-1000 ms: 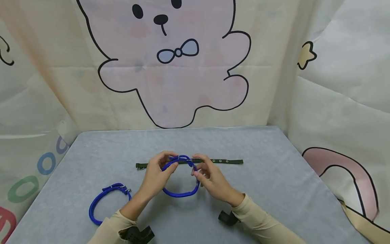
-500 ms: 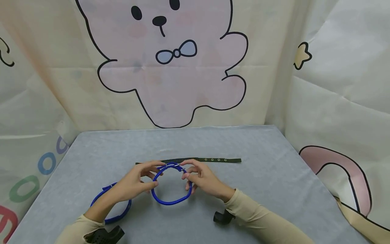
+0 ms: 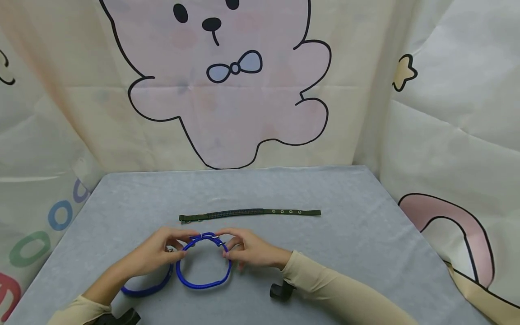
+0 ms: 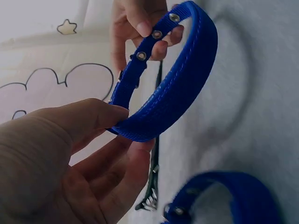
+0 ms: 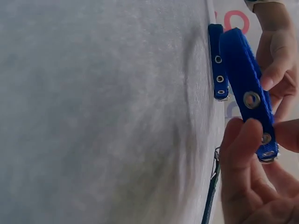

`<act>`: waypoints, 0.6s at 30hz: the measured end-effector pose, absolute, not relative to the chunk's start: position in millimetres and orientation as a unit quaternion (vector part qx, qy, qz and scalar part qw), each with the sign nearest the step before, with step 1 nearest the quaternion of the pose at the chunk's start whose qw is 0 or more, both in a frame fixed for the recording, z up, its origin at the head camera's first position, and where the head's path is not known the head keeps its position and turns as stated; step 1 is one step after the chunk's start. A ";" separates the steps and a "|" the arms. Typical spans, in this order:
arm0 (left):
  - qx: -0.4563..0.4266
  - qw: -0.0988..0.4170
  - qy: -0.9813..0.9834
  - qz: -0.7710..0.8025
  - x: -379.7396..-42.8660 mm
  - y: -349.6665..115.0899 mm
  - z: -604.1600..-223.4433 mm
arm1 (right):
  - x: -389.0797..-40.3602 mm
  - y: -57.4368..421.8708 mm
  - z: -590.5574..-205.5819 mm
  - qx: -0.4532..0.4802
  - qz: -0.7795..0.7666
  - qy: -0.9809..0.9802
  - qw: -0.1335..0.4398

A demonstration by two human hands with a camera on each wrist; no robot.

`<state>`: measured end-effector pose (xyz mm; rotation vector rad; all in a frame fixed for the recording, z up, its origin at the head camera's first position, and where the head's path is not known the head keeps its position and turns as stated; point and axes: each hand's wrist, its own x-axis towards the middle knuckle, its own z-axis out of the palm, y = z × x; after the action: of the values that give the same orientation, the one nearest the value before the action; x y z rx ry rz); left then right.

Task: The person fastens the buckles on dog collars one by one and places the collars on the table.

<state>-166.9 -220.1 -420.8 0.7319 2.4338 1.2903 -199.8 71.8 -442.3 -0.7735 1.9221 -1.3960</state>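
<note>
Blue collar [image 3: 203, 286], head view: looped above the grey table [image 3: 345, 194], nearer its left edge than right; left hand [image 3: 160, 248] and right hand [image 3: 252, 247] both pinch it. Left wrist: padded band [image 4: 182, 98], probably light, pliable. Right wrist: flat eyelet strap [image 5: 261, 111], likely surest hold.

Soft, even room light over the grey table [image 3: 365, 234]; shadows faint. Pale sheen on the left wall sheet [image 3: 32, 153]. Wrist views dimmer; left one shows held blue collar's [image 4: 187, 88] shadow blurred, second blue collar [image 4: 254, 193] out of focus.
</note>
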 end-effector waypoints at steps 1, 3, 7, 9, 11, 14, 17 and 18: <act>0.253 0.148 0.846 0.445 -167.0 -221.2 -422.3 | -200.3 70.3 -442.2 -0.292 -0.522 0.735 0.319; 0.249 0.154 0.851 0.436 -166.5 -222.9 -425.4 | -201.4 67.5 -442.8 -0.293 -0.506 0.743 0.326; 0.243 0.165 0.858 0.422 -165.8 -225.7 -431.1 | -203.2 63.3 -444.7 -0.305 -0.475 0.756 0.332; 0.241 0.168 0.859 0.420 -165.6 -226.9 -433.0 | -204.1 61.7 -445.0 -0.310 -0.464 0.760 0.333; 0.240 0.171 0.858 0.420 -166.3 -228.2 -434.1 | -205.2 60.1 -444.8 -0.312 -0.457 0.763 0.334; 0.239 0.172 0.860 0.418 -167.5 -230.6 -434.7 | -206.7 57.1 -444.2 -0.319 -0.444 0.770 0.329; 0.240 0.174 0.860 0.415 -168.8 -232.7 -434.9 | -207.7 54.1 -443.6 -0.327 -0.426 0.780 0.322; 0.240 0.175 0.861 0.413 -169.2 -233.2 -434.8 | -207.9 53.3 -443.4 -0.329 -0.421 0.782 0.320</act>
<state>-169.2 -233.2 -434.8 0.6797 2.4396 1.1711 -207.9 53.3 -443.4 -0.8652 2.0560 -1.1054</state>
